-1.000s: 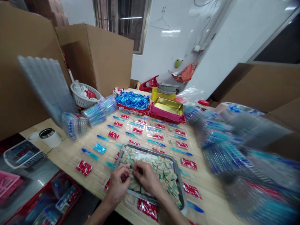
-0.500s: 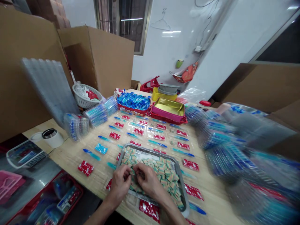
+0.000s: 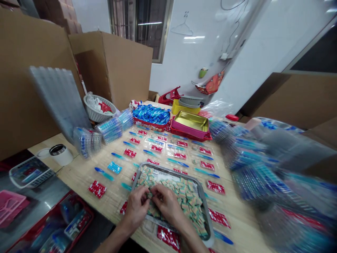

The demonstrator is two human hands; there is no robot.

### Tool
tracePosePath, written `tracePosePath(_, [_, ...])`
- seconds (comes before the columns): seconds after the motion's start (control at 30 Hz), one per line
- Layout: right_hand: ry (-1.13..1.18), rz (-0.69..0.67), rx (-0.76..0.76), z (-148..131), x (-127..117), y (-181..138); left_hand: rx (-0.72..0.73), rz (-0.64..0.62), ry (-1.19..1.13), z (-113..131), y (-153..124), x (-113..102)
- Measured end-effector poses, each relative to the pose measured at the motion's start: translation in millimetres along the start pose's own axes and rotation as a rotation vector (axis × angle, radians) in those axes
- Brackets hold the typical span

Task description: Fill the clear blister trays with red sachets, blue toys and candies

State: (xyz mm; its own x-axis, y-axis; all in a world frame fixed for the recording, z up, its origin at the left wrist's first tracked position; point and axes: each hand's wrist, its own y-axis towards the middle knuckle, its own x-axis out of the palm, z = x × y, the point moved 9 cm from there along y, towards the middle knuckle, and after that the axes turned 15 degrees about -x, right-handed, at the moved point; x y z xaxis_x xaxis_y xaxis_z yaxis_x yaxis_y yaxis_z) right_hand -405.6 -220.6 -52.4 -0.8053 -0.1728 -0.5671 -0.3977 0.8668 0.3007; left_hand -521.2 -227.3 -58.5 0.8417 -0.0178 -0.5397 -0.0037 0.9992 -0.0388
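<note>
A metal tray (image 3: 204,211) full of small green-and-tan wrapped pieces (image 3: 184,195) lies on the wooden table's near edge. Both my hands rest inside it, fingertips meeting over the pieces. My left hand (image 3: 136,208) is curled with its fingers pinched at the pile. My right hand (image 3: 166,203) is curled beside it, fingers closed on the same spot. What they pinch is too small to name. Around the tray lie clear blister packs holding red packets (image 3: 97,188) and blue pens (image 3: 104,173), in rows.
A red tray of blue items (image 3: 151,115), a gold tin in a pink tray (image 3: 191,123), a white basket (image 3: 98,109), stacked clear packs (image 3: 112,128) and a white cup (image 3: 61,154) stand behind. Large cardboard boxes (image 3: 116,66) ring the table. Blurred pack stacks (image 3: 263,168) fill the right.
My hands stay in the tray, fingers working slightly at the same spot. The view has shifted a little.
</note>
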Motion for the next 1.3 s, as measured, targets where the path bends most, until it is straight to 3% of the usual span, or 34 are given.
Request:
tracePosePath(0.2, [0.027,0.014,0.093,4,-1,-5,-0.016,-0.004,0.042,0,-1,2])
tracePosePath(0.57, [-0.051,0.094,-0.106,-12,1,-3,0.034,-0.006,0.203,17,-4,-2])
tracePosePath(0.77, [-0.033,0.078,-0.112,-12,2,-3,0.039,-0.055,0.217,19,0,2])
tracePosePath(0.87, [-0.075,0.045,-0.124,-14,2,-3,-0.001,-0.057,0.168,14,3,2])
tracePosePath(1.13, [-0.258,-0.151,-0.360,-33,8,11,-0.057,-0.099,0.019,0,14,2])
tracePosePath(1.3, [-0.150,-0.234,-0.298,-33,2,22,-0.112,-0.206,-0.133,-5,25,4])
